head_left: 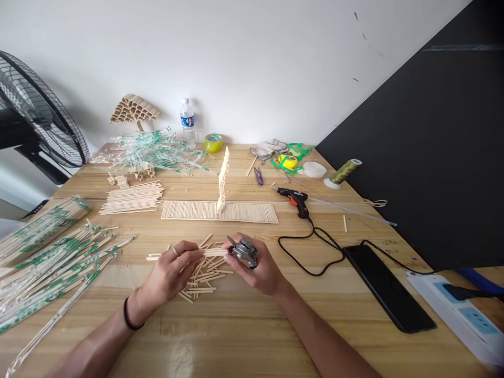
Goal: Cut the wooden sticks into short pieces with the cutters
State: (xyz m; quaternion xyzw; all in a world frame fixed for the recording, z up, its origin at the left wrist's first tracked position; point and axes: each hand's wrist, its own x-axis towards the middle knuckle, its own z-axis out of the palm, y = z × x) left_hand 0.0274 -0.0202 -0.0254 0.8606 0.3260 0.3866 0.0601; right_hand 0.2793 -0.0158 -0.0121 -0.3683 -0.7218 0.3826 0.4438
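Between the thumb and fingers of my left hand (171, 270) is a small bundle of thin wooden sticks (214, 252), held level. Their other ends reach my right hand (258, 265), which is closed around grey metal pliers (244, 252). The jaws point toward the sticks; whether they touch them is hard to see. Below both hands lies a loose pile of short cut sticks (205, 281). Beyond it is a flat panel of sticks (252, 212) laid side by side, with a narrow, rough-edged stick piece (223, 181) standing upright near its middle.
On the right are a black glue gun (293, 198) with its cord, a phone (389, 286) and a power strip (460, 310). Wrapped sticks (51, 262) and a fan (39, 115) are on the left. Plastic wrappers (145, 149), a bottle (188, 122) and tape (213, 143) stand behind.
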